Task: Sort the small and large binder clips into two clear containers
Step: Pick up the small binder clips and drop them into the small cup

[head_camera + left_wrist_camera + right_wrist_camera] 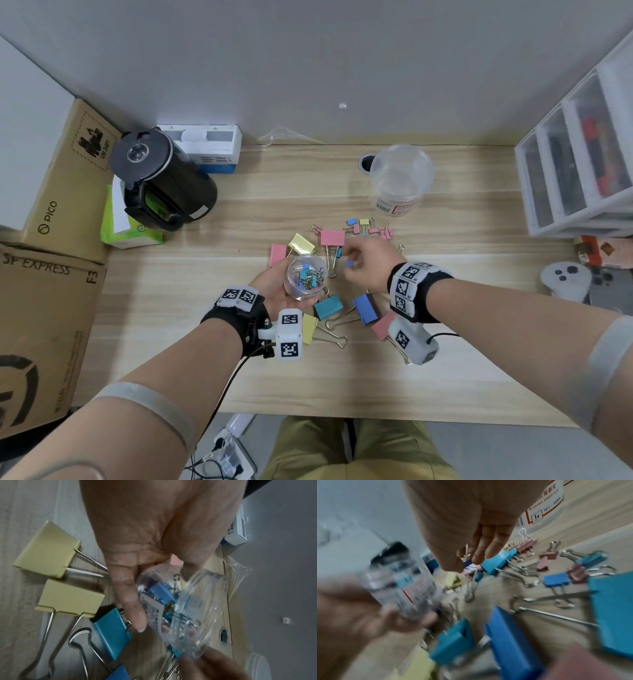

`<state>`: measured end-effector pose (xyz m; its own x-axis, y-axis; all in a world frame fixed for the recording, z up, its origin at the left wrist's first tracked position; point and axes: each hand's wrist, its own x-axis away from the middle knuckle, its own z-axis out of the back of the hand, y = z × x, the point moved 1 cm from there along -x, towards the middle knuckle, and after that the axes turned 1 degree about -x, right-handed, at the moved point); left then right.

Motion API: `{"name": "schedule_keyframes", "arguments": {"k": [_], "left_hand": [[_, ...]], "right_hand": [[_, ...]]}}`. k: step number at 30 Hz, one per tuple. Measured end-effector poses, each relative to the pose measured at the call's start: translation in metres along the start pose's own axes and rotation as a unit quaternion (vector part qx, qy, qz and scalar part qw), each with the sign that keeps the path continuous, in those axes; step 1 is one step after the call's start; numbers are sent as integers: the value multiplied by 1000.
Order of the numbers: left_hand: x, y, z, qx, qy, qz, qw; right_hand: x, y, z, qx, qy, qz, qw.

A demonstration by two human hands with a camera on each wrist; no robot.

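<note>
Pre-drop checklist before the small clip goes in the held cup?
1. Left hand grips small cup: ok.
2. Cup mouth faces up, unblocked: ok.
3. Right hand pinches small blue clip: ok.
4. Clip above the cup mouth: not ok, it is to the right of the cup.
5. Only small clips in cup: ok as far as visible.
6. Large cup upright for large clips: ok.

small clear container (pixel 305 278) part-filled with small clips, large clips (pixel 328 307) scattered, large container (pixel 400 178) upright
</note>
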<state>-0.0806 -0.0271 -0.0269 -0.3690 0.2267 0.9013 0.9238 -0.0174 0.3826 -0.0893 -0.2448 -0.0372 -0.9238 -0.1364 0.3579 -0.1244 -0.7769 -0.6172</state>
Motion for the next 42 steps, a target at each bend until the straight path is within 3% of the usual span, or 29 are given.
{"name": "schedule_keyframes", "arguments": {"k": [2,4,7,9,14,18,22,30,42], "left_hand": [[1,0,-4,0,-8,-3,1000],[0,0,-9,-3,-16,0,1000],[-4,1,-17,-9,-13,16,1000],[-6,3,-21,-3,-13,16,1000],[-10,6,-24,-17,-3,4,1000],[-13,3,-28,-24,-9,13,1000],[-13,-1,-33,-21,-21,30,999],[-15,5,-43,-34,-32,26,999],[-16,9,-41,-21,-32,33,999]], "right_hand": [[-2,-19,12,-128,58,1,990],[-4,-39,21,-200,64,18,978],[1,-61,22,-150,-44,83,984],[5,-63,22,-107,-50,97,988],[3,-20,52,-153,84,-21,984],[12,55,63,-37,73,-151,985],[31,91,53,6,34,-192,981],[34,85,27,99,-9,-175,980],[19,80,14,8,40,-99,994]]}}
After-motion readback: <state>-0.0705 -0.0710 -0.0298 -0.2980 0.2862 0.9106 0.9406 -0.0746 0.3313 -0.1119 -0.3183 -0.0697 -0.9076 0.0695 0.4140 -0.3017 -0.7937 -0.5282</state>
